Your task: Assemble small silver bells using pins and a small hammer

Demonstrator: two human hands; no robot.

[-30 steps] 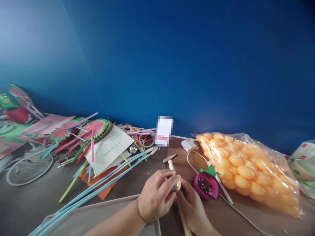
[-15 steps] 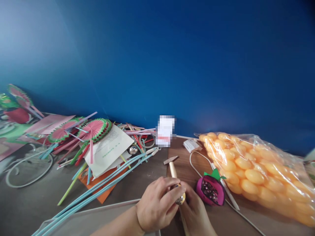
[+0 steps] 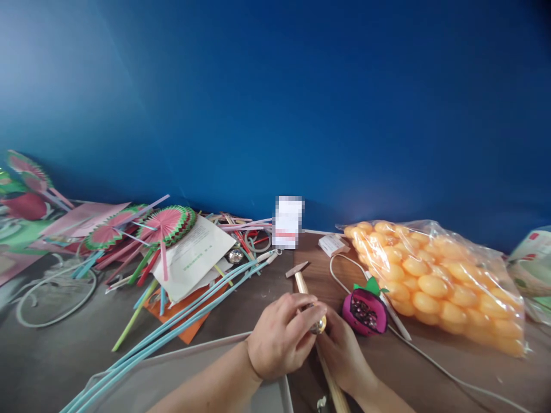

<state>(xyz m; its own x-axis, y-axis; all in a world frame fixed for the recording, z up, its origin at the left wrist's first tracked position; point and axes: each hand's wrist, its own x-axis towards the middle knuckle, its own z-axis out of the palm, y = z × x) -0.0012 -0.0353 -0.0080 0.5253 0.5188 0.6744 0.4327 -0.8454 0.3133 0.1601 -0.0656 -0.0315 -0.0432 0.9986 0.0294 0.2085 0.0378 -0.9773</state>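
Left grip (image 3: 282,332): back of the hand uppermost, wrist nearly straight, fingers bent and directed away from the person and to the right. The forearm enters from the near left. The fingers are clamped on a metallic ball (image 3: 318,327).

Right grip (image 3: 344,347): located just right of the left grip, thumb side uppermost, directed away and to the left. The forearm enters from the near right. The hand meets the ball from the right; its fingers are largely hidden, so their closure cannot be told.

Metallic ball: located between the two grips, above the worktop (image 3: 258,295). It is round and shows no clear long axis. Its gold part faces right; its silver part shows beside the left fingertips.

Hammer (image 3: 302,285): located below both grips. The long axis runs from beyond the left grip toward the person, slanting slightly right at the near end. The head is at the far end, set crosswise, its tapered end directed right. Contact between handle and grips cannot be told.

Purple pouch (image 3: 352,323): just right of the right grip, containing dark beads (image 3: 364,312).

Grey tray (image 3: 215,342): left of the left grip, partly beneath the left forearm.
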